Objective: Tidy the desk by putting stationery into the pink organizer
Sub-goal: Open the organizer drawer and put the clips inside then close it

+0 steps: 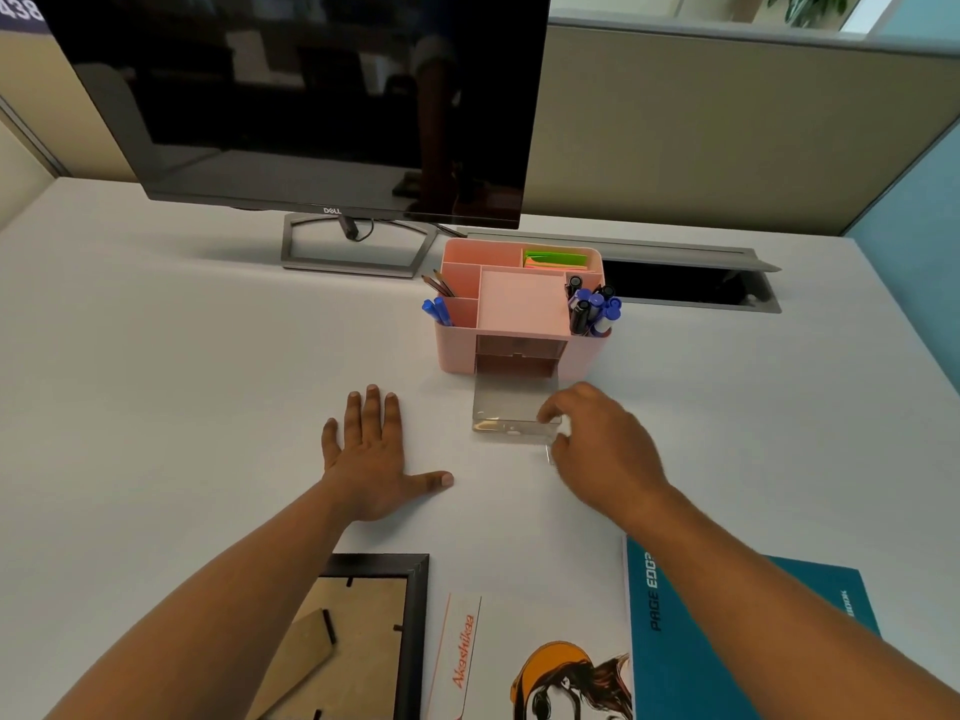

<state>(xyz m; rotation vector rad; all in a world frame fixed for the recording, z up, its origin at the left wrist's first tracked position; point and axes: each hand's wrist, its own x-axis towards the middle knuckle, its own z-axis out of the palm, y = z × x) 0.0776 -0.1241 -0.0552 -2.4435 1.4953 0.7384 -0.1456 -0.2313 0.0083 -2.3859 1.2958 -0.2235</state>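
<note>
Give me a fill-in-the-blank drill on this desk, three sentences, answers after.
1. The left hand lies flat on the white ____.
2. The right hand pinches the clear drawer pulled out of the ____ organizer.
3. The top sticky notes in the rear compartment are ____.
Answers: desk; pink; green.

Pink organizer (519,304): plastic, multi-compartment, upright, toward the far edge of the desk (208,381). Clear drawer (511,402): pulled out at the front. Blue pens (436,310), pencils (440,284): left compartments. Markers (589,309): right compartment. Green sticky notes (555,259): rear compartment.
</note>
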